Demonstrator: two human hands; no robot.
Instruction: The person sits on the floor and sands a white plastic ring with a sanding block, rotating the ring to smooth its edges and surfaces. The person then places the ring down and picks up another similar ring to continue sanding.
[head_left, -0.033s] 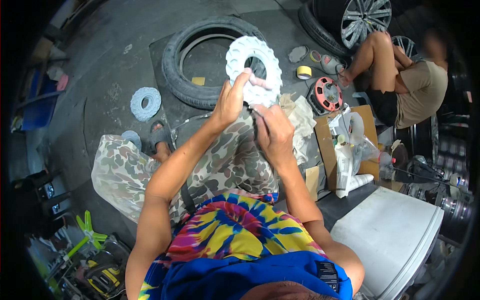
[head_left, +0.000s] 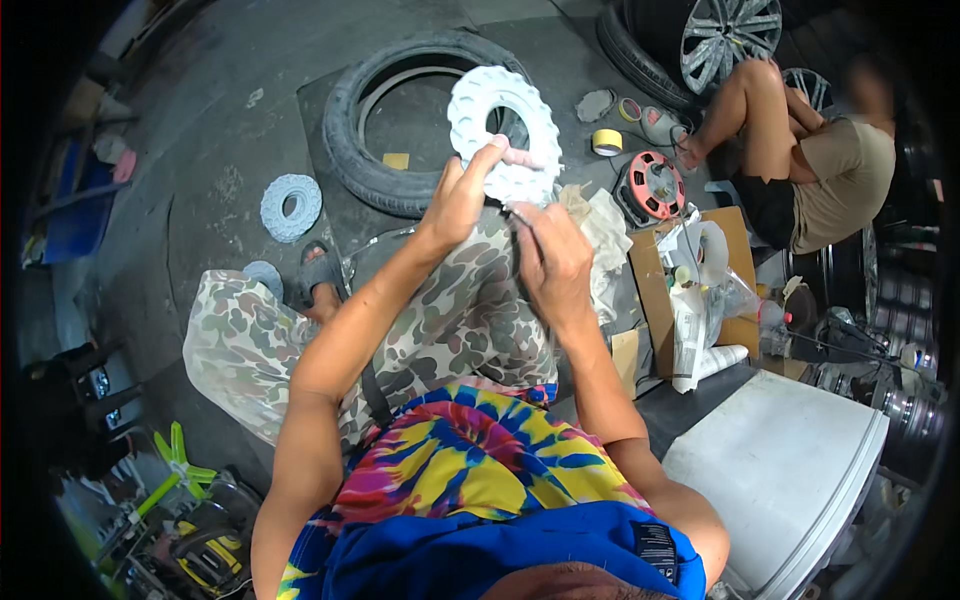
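Observation:
My left hand point(head_left: 460, 200) grips a white ring point(head_left: 470, 108) shaped like a small knobbly tyre, holding it tilted above my lap. The thumb lies over its face and fingers show through the centre hole. Closed in a pinch at the ring's lower edge, my right hand point(head_left: 556, 248) has something thin and dark between its fingers, too small to name. Past the ring lies a large black tyre point(head_left: 345, 125) on the floor. A similar pale grey-blue ring point(head_left: 270, 210) lies to its left, and another one point(head_left: 262, 275) is partly hidden by my camouflage trousers point(head_left: 430, 310).
Right of my knee are a crumpled cloth point(head_left: 605, 245), a red cable reel point(head_left: 640, 175), a yellow tape roll point(head_left: 607, 142) and a cardboard box point(head_left: 650, 300) with bottles. A person point(head_left: 840, 180) sits at the far right. A white cabinet top point(head_left: 780, 450) stands at near right.
The white ring has shifted slightly up and left with my left hand. My right hand has moved a little along at the ring's lower edge.

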